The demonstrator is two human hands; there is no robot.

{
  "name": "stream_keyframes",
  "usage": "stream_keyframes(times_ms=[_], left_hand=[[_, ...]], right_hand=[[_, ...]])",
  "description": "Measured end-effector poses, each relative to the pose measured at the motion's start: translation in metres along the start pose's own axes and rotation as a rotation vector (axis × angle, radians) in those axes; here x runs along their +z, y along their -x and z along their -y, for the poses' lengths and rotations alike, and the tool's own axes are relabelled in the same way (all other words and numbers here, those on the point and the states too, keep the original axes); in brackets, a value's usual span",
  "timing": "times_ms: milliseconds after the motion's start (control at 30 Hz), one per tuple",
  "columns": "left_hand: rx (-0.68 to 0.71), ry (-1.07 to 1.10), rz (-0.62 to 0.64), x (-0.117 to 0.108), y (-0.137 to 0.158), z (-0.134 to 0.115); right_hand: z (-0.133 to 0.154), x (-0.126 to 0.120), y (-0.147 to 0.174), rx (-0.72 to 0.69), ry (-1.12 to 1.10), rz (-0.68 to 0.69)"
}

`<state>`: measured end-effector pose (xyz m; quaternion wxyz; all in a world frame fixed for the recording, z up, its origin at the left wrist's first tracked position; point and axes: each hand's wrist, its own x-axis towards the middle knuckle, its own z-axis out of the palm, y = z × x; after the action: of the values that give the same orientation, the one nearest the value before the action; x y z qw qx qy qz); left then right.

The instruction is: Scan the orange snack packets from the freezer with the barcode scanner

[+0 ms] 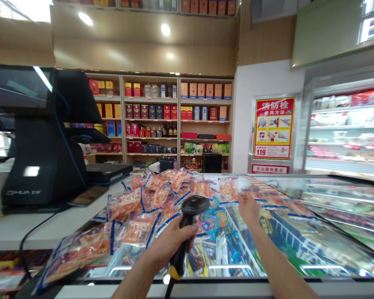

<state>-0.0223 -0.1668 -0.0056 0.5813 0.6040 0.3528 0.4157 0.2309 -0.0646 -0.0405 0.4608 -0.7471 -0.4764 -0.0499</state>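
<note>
Head view: our left grip [172, 241] clamps the scanner [193, 206]; right grip [249, 209], can't tell. Packets [157, 197] heaped, done/remaining split unclear.

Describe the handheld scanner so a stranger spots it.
Find the glass-topped freezer in the foreground. Seen against it, the left hand grips the scanner, head up. Its black body and yellow lower end set it apart from the clear, blue-edged packets.

left hand [173, 237] holds black scanner [187, 218] beside orange-filled packets [156, 197]
</note>
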Motion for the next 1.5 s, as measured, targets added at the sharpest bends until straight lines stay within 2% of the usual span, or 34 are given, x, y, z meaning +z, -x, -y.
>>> stream_keyframes(times_ms=[100,233,500,700,867,1133,1233,1367,1500], left_hand=[[0.011,0.008,0.025,0.0,-0.002,0.001],[0.01,0.019,0.045,0.001,-0.004,0.0],[-0.007,0.024,0.082,0.007,-0.002,-0.012],[0.034,0.011,-0.004,0.007,-0.013,-0.013],[0.062,-0.021,-0.086,0.006,-0.028,-0.01],[0.035,-0.02,-0.121,0.003,-0.035,-0.005],[0.019,-0.032,-0.13,-0.001,-0.032,-0.007],[0.02,-0.042,-0.204,-0.005,-0.024,-0.012],[0.024,-0.058,-0.236,-0.009,-0.017,-0.014]], right_hand=[[0.003,0.005,0.003,-0.062,-0.103,-0.029],[0.008,0.01,0.008,-0.041,-0.195,-0.041],[0.007,0.013,0.009,-0.039,-0.195,-0.03],[-0.005,0.014,-0.008,-0.036,-0.054,-0.018],[-0.024,0.012,-0.025,-0.004,0.118,0.07],[-0.044,0.026,-0.045,0.139,0.24,0.201],[-0.051,0.029,-0.056,0.166,0.255,0.188],[-0.059,0.028,-0.063,0.175,0.26,0.166],[-0.048,0.022,-0.055,0.102,0.211,-0.005]])
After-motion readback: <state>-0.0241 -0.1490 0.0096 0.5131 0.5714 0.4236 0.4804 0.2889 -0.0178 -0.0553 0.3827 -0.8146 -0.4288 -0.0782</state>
